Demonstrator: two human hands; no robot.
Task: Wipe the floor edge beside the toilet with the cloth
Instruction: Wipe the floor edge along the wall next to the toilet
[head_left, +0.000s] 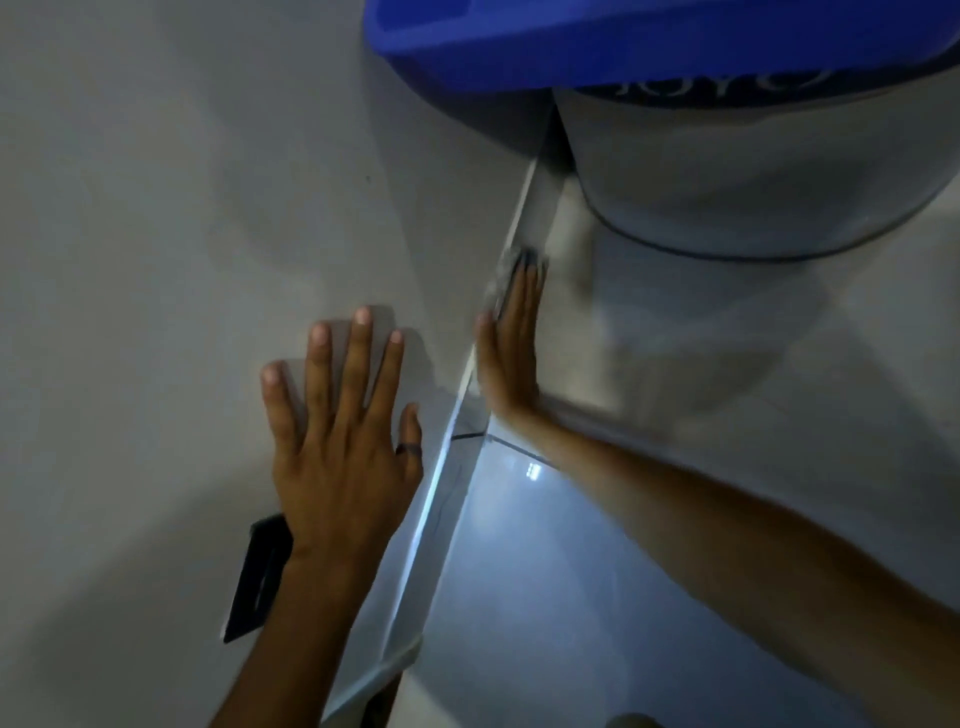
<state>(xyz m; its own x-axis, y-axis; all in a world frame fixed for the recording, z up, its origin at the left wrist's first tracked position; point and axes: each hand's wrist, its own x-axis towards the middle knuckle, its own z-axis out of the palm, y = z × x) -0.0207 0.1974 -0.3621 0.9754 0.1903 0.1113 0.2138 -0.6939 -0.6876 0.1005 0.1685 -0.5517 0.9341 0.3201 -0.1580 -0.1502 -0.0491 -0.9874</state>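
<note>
My right hand (506, 353) is stretched out flat along the base of the wall, where the skirting meets the floor. It presses a pale grey cloth (503, 273) against that edge, and only a crumpled strip of the cloth shows past my fingertips. The floor edge (441, 499) runs diagonally from the bottom centre up towards the toilet (753, 171). The toilet has a rounded white body and a blue top at the upper right, just beyond my fingertips. My left hand (337, 415) rests flat on the grey wall with its fingers spread, holding nothing.
A flat black object (257, 577) sits against the wall by my left wrist. Glossy pale floor tiles (571, 597) reflect a small bright light. The gap between the wall and the toilet base is narrow.
</note>
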